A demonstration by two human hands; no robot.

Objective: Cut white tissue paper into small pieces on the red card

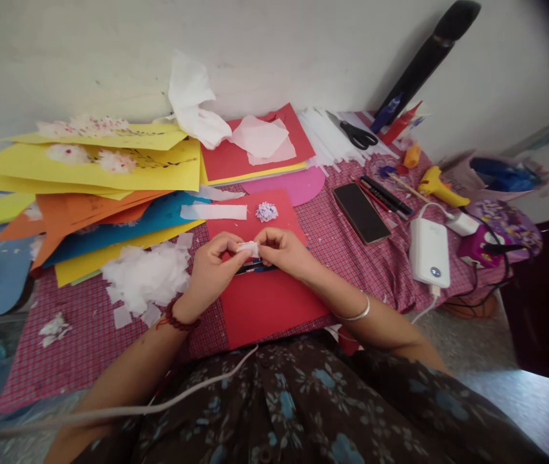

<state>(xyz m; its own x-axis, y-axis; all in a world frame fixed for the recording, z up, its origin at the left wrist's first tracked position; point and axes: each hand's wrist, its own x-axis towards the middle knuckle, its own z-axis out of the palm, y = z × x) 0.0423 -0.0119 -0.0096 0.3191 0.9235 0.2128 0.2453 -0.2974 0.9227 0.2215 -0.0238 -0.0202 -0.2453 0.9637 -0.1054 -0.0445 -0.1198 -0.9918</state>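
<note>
My left hand [215,265] and my right hand [285,252] meet above a sheet of red paper [269,309]. Between their fingertips is a small piece of white tissue paper [249,248], pinched from both sides. Beyond the fingers, a round white-and-purple paper flower [267,211] rests on the red sheet. A white paper strip [213,212] lies to its left, partly over the sheet's edge. Dark pens or sticks [258,267] lie under my hands, half hidden. Left of my left hand is a heap of cut white tissue squares [146,277].
Colored cards [86,169] with paper flowers are stacked at the back left. Scissors [359,134] lie on white strips at the back. To the right are a phone [361,212], several pens, a yellow glue gun [441,187] and a white power bank [430,251] with cables.
</note>
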